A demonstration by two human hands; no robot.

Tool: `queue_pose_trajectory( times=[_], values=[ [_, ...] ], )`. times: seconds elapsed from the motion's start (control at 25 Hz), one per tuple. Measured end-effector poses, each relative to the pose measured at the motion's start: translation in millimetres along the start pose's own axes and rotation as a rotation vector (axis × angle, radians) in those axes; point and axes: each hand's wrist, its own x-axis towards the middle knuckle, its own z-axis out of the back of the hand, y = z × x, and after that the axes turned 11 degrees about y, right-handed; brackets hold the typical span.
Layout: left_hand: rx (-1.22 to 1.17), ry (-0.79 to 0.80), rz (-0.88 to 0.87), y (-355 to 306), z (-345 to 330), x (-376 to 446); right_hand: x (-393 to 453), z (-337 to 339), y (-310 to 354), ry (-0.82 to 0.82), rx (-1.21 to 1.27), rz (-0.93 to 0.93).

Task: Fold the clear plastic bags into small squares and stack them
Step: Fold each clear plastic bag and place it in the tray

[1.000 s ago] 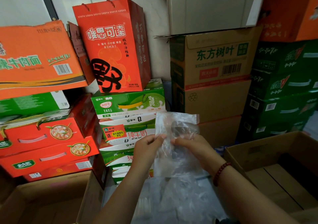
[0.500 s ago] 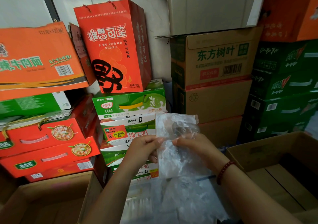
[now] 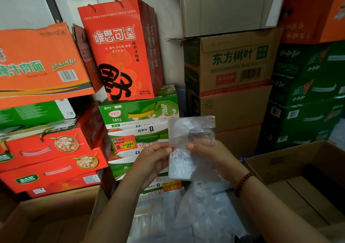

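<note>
I hold a clear plastic bag [image 3: 183, 149] upright in front of me, folded into a narrow strip. My left hand [image 3: 153, 160] pinches its left edge about halfway up. My right hand [image 3: 211, 153] grips the right side, fingers partly behind the plastic. The bag's top end stands above both hands, its lower end hangs below them. A loose heap of more clear plastic bags [image 3: 196, 211] lies under my forearms.
An open cardboard box [image 3: 291, 160] stands at the right, another brown box [image 3: 56, 211] at the lower left. Stacked red and green drink cartons [image 3: 138, 112] and a tall brown carton stack [image 3: 233, 86] rise close behind my hands.
My left hand has shifted slightly right along the bag's edge. The bag's lower part looks narrower and flatter than a second ago. Both hands stay at about the same height.
</note>
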Motion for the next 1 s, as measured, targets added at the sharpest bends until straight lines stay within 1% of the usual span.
queue_pose_trajectory(
  times=[0.08,0.16,0.32,0.48,0.6,0.68,0.76,0.8,0.92,1.0],
  values=[
    [-0.084,-0.071,-0.046,-2.0,-0.9,0.7,-1.2,5.1,5.3,0.038,0.04,0.007],
    [-0.149,-0.16,-0.096,-3.6,2.1,2.9,-3.0,12.3,10.9,0.061,0.02,0.019],
    [-0.136,-0.299,-0.115,-4.8,10.9,7.4,-5.5,25.5,15.6,0.049,-0.033,0.055],
    [0.004,-0.312,-0.094,-4.5,15.4,6.1,-7.1,32.6,18.1,0.047,0.015,0.075],
    [0.149,-0.324,-0.038,-4.5,19.2,3.9,-6.1,32.1,18.1,-0.026,0.032,0.08],
    [0.238,-0.274,-0.017,-2.7,20.2,2.5,-4.9,31.9,16.8,-0.073,0.001,0.083],
    [0.274,-0.246,-0.038,0.6,20.7,2.2,-3.1,31.0,15.8,-0.103,0.001,0.087],
    [0.294,-0.26,-0.059,2.1,20.7,3.0,-2.0,29.8,16.0,-0.104,0.024,0.078],
    [0.38,-0.35,-0.126,4.0,14.4,4.1,-1.8,20.5,16.0,-0.002,0.121,0.009],
    [0.416,-0.414,-0.172,5.1,8.1,3.7,-3.8,14.6,16.4,0.068,0.031,-0.013]
  ],
)
